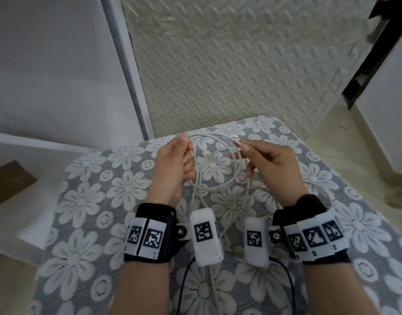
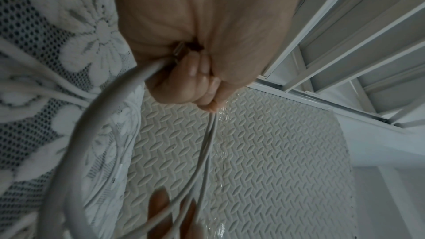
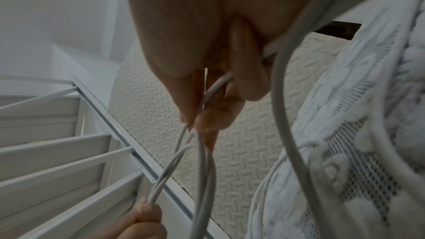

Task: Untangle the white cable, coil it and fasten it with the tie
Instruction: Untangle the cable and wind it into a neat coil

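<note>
The white cable (image 1: 214,165) hangs in round loops between both hands above a flower-patterned lace cloth (image 1: 86,196). My left hand (image 1: 180,159) is fisted round one side of the loops; the left wrist view shows the cable (image 2: 92,115) curving out of the left hand (image 2: 195,72). My right hand (image 1: 247,151) pinches the other side between thumb and fingers, with the cable (image 3: 214,86) running through the right hand (image 3: 207,108). A cable plug end (image 1: 235,136) sits at the top of the loops. Loose cable trails down past the wrists. No tie is in view.
The cloth covers a cushioned seat beneath my hands. Beyond it lies a cream embossed foam mat (image 1: 229,64). A white framed panel (image 1: 59,64) stands on the left, a brown block (image 1: 9,183) at far left, a dark furniture leg (image 1: 373,53) at right.
</note>
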A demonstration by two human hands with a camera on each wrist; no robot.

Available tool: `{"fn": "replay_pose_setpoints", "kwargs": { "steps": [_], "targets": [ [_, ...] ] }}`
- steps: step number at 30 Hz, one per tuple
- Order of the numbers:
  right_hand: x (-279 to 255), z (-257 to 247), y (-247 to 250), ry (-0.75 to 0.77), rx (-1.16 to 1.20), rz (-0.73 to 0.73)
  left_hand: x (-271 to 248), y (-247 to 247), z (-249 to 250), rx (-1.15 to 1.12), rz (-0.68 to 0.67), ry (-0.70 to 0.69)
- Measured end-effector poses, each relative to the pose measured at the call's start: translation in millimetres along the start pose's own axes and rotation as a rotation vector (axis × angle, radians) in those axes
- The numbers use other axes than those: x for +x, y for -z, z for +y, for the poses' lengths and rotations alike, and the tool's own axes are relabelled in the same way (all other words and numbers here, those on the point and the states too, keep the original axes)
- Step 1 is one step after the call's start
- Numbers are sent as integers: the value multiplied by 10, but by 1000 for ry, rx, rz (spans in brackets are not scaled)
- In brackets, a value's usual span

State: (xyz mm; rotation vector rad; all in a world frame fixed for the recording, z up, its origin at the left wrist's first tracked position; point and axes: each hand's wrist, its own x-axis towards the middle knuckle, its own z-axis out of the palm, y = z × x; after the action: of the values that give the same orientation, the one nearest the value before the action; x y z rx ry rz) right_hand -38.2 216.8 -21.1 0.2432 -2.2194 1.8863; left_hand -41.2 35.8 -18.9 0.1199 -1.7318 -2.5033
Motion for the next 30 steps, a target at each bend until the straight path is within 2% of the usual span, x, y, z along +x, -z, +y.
{"fn": "replay_pose_setpoints", "kwargs": {
  "steps": [6, 14, 22, 26, 30],
  "targets": [
    [0, 1, -17, -42, -9, -112, 29, -27, -21, -99, 43, -5],
    [31, 32, -2, -74, -70, -203, 31, -37, -41, -222, -20, 35],
    [64, 124, 12, -23, -90, -115, 28, 5, -41, -267, -169, 174],
    [36, 48, 19, -8, -147, -161, 14, 91, 25, -198, -242, 247],
    [-1, -22, 16, -16, -227, -300, -8, 108, 51, -32, -322, 342]
  ]
}}
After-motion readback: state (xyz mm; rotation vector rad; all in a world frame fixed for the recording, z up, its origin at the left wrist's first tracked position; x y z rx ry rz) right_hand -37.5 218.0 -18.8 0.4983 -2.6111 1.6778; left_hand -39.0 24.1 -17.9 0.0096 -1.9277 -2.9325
